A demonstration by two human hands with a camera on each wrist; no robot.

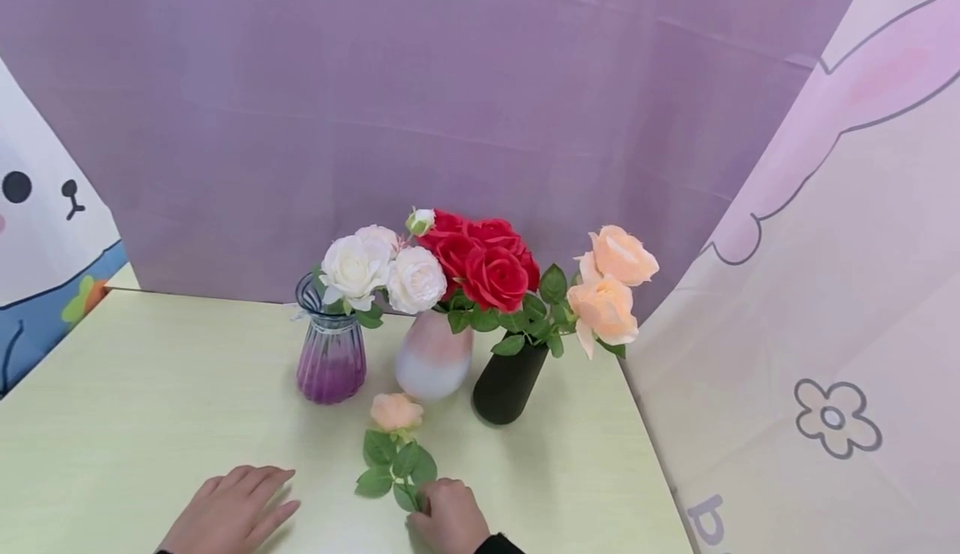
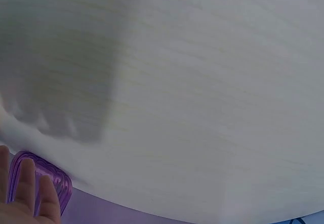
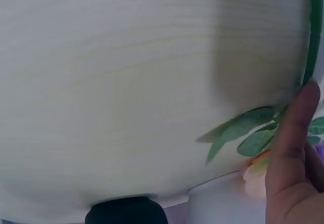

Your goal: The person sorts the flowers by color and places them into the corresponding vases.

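Note:
My right hand [image 1: 452, 516] pinches the stem of a peach rose [image 1: 396, 412] low over the table, its bloom pointing away from me. Green leaves [image 1: 397, 464] spread between the bloom and my fingers. In the right wrist view the thumb [image 3: 293, 138] lies along the green stem [image 3: 314, 31]. My left hand [image 1: 231, 511] is to the left of the rose with fingers extended, holding nothing. Beyond the hands stand a purple glass vase [image 1: 332, 362] with white roses [image 1: 352, 272], a pink-and-white vase [image 1: 433, 358] with red roses [image 1: 495, 264], and a black vase [image 1: 510, 383] with peach roses [image 1: 603, 308].
The vases stand in a row on a pale wooden table [image 1: 150, 371]. A purple cloth [image 1: 450, 79] hangs behind. At the right rises a white sheet [image 1: 750, 354] with a rabbit print; at the left is a sheet with a cartoon animal [image 1: 45, 212].

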